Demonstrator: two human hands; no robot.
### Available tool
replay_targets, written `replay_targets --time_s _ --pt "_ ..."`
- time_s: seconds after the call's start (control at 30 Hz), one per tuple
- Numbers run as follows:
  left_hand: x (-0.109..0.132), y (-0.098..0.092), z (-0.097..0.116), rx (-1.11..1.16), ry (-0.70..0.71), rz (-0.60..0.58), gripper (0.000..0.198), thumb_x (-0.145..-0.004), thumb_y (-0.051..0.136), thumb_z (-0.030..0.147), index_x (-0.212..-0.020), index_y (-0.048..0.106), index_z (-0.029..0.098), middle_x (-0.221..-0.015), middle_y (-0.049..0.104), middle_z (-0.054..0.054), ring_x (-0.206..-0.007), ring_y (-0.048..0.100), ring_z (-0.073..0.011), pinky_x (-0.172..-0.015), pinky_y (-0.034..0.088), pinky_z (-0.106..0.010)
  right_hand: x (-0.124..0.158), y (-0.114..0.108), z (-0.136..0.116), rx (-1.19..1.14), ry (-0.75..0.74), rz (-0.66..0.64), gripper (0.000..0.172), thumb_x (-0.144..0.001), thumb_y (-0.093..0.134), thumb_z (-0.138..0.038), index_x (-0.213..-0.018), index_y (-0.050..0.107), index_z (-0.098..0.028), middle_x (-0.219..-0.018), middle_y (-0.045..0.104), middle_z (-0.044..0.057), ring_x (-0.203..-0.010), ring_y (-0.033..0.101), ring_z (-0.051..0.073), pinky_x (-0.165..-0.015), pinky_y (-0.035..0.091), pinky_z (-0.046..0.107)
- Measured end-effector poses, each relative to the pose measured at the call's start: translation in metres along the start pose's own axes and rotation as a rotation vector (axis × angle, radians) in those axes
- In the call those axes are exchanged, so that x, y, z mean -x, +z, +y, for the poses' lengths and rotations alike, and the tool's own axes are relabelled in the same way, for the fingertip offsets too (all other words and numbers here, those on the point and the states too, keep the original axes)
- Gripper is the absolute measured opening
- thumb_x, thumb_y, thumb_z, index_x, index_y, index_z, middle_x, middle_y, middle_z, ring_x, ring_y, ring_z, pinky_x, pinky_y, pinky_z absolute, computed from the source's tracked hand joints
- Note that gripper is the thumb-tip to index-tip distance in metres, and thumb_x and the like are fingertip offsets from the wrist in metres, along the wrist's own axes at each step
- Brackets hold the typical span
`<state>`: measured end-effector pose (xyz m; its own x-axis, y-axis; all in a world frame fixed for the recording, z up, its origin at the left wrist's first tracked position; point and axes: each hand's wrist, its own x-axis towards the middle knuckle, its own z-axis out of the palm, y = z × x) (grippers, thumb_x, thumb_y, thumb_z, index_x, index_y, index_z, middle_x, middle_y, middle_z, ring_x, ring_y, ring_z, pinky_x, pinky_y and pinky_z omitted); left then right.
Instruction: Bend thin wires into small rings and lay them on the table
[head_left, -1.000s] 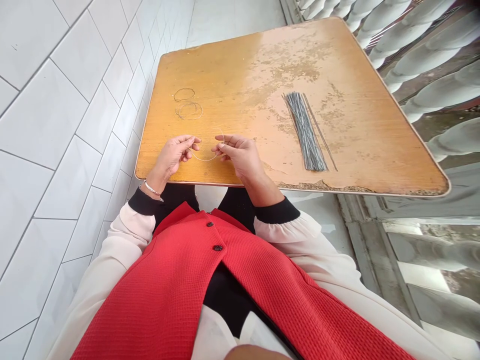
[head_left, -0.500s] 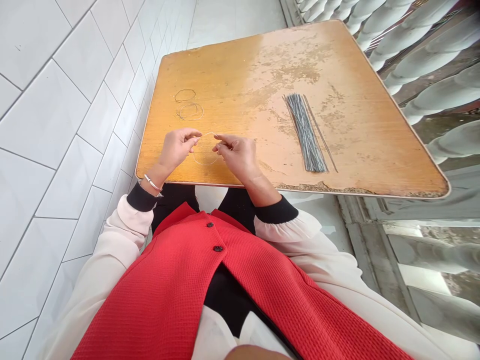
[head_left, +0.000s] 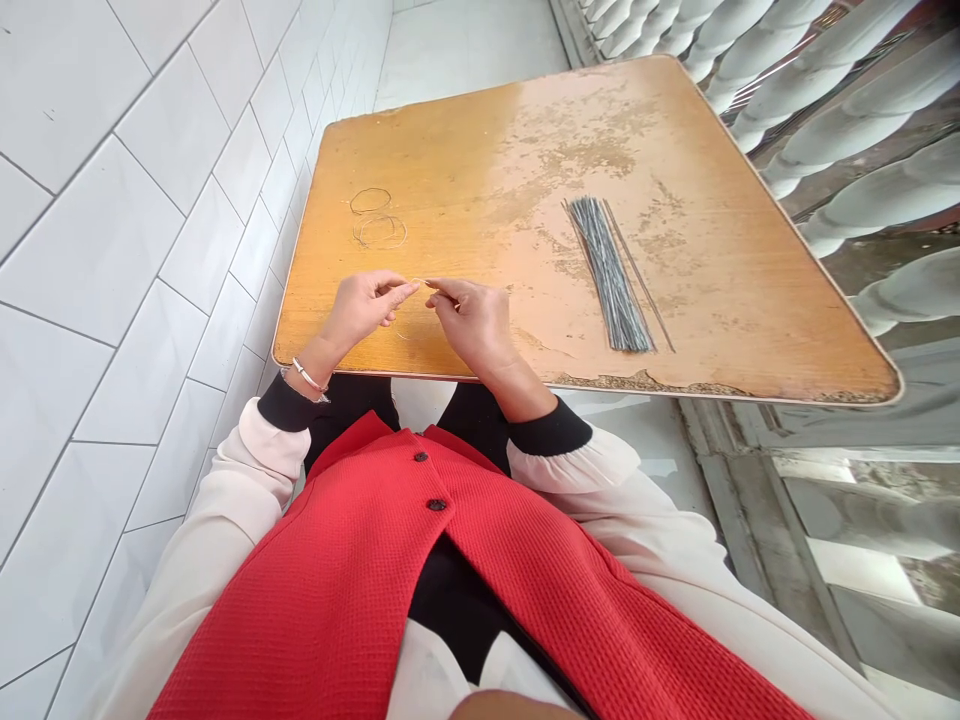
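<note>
Between my hands, near the table's front edge, is a thin wire (head_left: 417, 281) bent into a loop; its lower curve shows only faintly. My left hand (head_left: 367, 303) pinches it with thumb and forefinger. From the other side my right hand (head_left: 472, 315) is closed on the wire too, its fingertips close to the left ones. Beyond my left hand lie several wire rings: a darker ring (head_left: 370, 201) on its own, and overlapping lighter rings (head_left: 381, 232) just below it.
A bundle of straight grey wires (head_left: 611, 275) lies on the right of the worn wooden table (head_left: 420, 150), a few strands loose beside it. A white tiled wall (head_left: 150, 200) runs along the left, a white balustrade (head_left: 855, 190) along the right.
My hands have drawn closer together, fingertips now nearly meeting at the top of the loop. The loop shows less than before. The view has tilted slightly.
</note>
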<state>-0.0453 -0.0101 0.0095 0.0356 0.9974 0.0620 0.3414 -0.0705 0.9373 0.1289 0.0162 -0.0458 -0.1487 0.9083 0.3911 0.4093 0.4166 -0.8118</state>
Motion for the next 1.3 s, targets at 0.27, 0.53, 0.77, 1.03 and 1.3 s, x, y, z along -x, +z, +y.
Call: replay_targets --time_s 0.27,0.53,0.77,1.03,1.3 --pt "0.001 -0.005 0.010 0.210 -0.088 -0.073 0.016 -0.088 0.063 0.005 -0.076 0.069 0.012 -0.059 0.062 0.004 -0.047 0.051 -0.0009 -0.049 0.040 -0.014 -0.007 -0.007 -0.010 -0.419 0.222 -0.090 0.020 -0.079 0.063 -0.017 -0.089 0.080 -0.019 -0.072 0.073 0.001 -0.057 0.056 0.011 -0.060 0.048 0.027" --pt "-0.001 -0.006 0.001 0.296 -0.103 -0.091 0.013 -0.090 0.063 0.008 -0.080 0.068 0.013 -0.062 0.063 0.005 -0.048 0.051 0.0001 -0.049 0.038 -0.013 -0.012 -0.016 -0.020 -0.543 0.284 -0.163 0.011 -0.080 0.072 -0.023 -0.086 0.077 -0.017 -0.071 0.070 0.002 -0.057 0.051 0.009 -0.054 0.039 0.023" --pt "0.003 -0.005 0.005 0.141 -0.049 -0.112 0.022 -0.089 0.058 0.006 -0.104 0.071 0.014 -0.064 0.063 0.005 -0.051 0.054 -0.0023 -0.051 0.042 -0.014 -0.010 -0.010 -0.018 -0.482 0.235 -0.118 0.011 -0.085 0.069 -0.023 -0.088 0.078 -0.017 -0.066 0.068 0.000 -0.056 0.053 0.008 -0.057 0.041 0.023" --pt "0.004 0.005 -0.006 -0.069 0.134 -0.008 0.040 -0.084 0.054 0.001 -0.110 0.077 0.021 -0.065 0.061 0.006 -0.054 0.052 -0.0041 -0.060 0.045 -0.017 -0.009 0.000 -0.018 -0.445 0.224 -0.031 0.015 -0.087 0.068 -0.031 -0.080 0.073 -0.018 -0.058 0.059 -0.002 -0.051 0.045 0.008 -0.052 0.038 0.023" --pt "0.004 0.003 -0.007 -0.214 0.249 0.037 0.030 -0.089 0.058 0.007 -0.099 0.080 0.024 -0.078 0.070 0.000 -0.067 0.061 -0.0091 -0.068 0.048 -0.021 -0.005 0.006 -0.020 -0.514 0.245 0.001 0.016 -0.086 0.066 -0.031 -0.075 0.068 -0.019 -0.057 0.054 -0.004 -0.051 0.041 0.008 -0.052 0.035 0.023"
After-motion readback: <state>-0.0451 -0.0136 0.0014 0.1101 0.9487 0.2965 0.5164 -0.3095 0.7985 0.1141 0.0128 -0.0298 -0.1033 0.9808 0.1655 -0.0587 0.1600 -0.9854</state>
